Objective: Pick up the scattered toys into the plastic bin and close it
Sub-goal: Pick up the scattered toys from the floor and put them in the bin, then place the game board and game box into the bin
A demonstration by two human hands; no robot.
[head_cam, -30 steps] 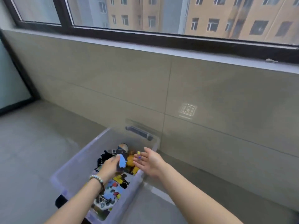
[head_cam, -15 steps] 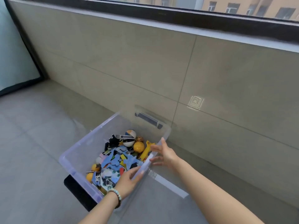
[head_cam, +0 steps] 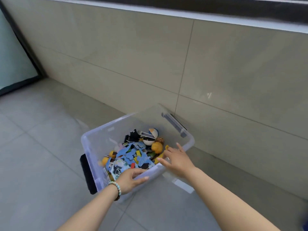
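A clear plastic bin stands open on the grey tiled floor, low in the view at about 6 o'clock and close to the beige tiled wall. The toys lie inside it. A heap of blue flat pieces fills the middle. A yellow ball sits at 2 o'clock of the heap, and a white ball with blue and orange patches lies beyond it at 1 o'clock. Two small yellow balls rest at 9 o'clock. A grey handle shows at the bin's far end, at 1 o'clock, and a black handle at the near end, at 8 o'clock.

The left hand, with a bead bracelet on its wrist, rests on the bin's near long rim at 6 o'clock. Its fingers are fairly straight and narrowly spread, the thumb on the inner side, and it holds no toy. The right hand hovers over the same rim at 4 o'clock, fingers spread wide and empty.

A clear piece with a white edge lies on the floor just beside the bin at 5 o'clock. Whether it is the lid cannot be told.
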